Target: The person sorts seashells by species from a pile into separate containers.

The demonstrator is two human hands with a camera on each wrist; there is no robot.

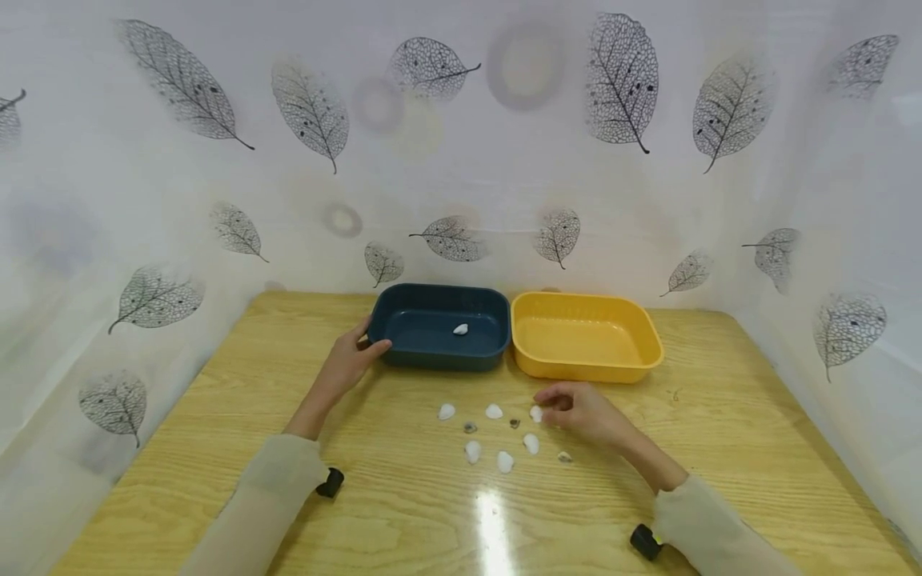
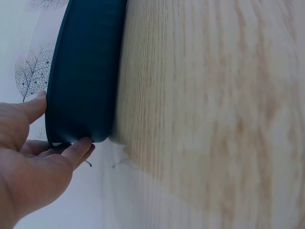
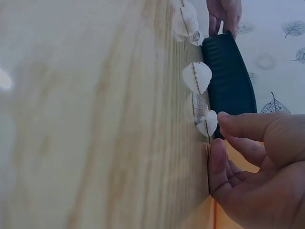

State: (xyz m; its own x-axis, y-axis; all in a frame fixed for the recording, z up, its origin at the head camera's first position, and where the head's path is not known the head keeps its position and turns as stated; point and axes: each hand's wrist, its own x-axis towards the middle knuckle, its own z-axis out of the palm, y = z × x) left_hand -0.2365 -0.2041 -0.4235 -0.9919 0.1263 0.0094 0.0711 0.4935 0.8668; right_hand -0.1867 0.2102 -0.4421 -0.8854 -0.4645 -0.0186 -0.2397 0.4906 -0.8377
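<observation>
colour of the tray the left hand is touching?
Dark blue-green tray; its colour shows best in the head view.

Left hand (image 1: 351, 362): outstretched, gripping | Right hand (image 1: 585, 410): bent, fingertips (image 3: 229, 122) parted

From above, the head view faces forward and down across the table (image 1: 389, 504) toward its far edge. Both wrist views, low and close, show the surface turned on end; all three views share the dark blue tray (image 1: 441, 361).
</observation>
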